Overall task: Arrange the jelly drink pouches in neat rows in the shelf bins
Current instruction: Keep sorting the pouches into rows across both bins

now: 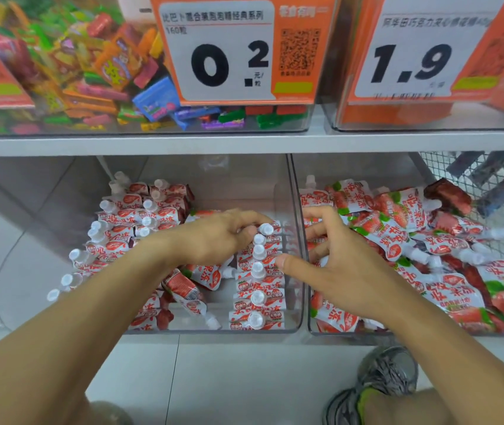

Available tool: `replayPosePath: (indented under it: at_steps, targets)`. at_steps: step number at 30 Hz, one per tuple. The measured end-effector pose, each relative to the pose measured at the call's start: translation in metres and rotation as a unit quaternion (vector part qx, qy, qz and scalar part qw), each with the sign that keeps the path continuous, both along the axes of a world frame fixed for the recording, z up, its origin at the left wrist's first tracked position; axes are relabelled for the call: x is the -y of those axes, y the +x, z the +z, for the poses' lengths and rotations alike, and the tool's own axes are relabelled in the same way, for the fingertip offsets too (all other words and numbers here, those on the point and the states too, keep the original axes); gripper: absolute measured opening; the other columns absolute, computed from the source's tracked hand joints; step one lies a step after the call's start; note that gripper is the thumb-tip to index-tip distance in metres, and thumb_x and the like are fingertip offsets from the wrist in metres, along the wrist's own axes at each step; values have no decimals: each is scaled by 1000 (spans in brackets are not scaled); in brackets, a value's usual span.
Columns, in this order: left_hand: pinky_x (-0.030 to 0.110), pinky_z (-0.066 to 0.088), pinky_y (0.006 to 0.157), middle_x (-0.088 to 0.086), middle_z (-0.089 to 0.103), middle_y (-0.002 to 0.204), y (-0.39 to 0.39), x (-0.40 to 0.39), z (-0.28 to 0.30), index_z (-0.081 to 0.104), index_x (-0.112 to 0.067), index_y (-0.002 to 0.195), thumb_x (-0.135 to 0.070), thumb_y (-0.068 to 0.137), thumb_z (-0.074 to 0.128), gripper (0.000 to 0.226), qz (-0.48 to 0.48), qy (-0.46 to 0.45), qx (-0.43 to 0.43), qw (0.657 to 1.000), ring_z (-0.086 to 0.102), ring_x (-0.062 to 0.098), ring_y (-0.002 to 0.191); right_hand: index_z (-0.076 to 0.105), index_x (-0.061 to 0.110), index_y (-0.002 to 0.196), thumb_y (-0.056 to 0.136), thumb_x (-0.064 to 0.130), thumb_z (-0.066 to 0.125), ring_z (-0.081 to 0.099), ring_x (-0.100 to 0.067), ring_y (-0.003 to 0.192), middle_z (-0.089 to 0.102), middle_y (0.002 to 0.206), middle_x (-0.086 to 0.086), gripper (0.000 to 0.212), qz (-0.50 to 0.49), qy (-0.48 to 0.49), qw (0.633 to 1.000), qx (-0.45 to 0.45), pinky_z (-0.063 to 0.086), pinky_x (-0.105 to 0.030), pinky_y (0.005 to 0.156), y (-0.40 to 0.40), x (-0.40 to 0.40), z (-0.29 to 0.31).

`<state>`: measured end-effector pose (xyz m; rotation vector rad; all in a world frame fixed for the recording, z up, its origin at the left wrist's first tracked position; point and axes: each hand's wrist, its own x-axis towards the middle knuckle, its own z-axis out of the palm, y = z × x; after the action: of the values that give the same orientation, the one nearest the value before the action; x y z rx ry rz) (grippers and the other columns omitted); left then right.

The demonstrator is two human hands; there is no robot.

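Your left hand (226,237) curls on the far pouch of the neat row (258,280) at the left bin (298,240)'s right side; right hand (333,265) hovers loose, holding nothing. Pouches likely soft, slippery: pinch by the stiff cap (265,229).

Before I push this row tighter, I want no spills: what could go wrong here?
1. The upright row of pouches stands with open space on its left; a push from the left hand could topple it.
2. Loose pouches lie slanted beside it and could slide under the row.
3. The right hand straddles the bin wall, near the heaped pile it might disturb.
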<state>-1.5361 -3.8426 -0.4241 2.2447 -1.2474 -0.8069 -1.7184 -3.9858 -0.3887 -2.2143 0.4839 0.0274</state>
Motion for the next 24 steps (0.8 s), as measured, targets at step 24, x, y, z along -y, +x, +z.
replayPosePath:
  at_steps: [24]
  targets:
    - [33,53,85,-10,57,124,-1,20,0,58,-22,130,-44,103,30,44,131,-28,-203,970,54,12,115,20,41,142,76,62,69,57,5,90,43,109,26,85,12,-6,1000,-12,43,-15,64,2,0,1]
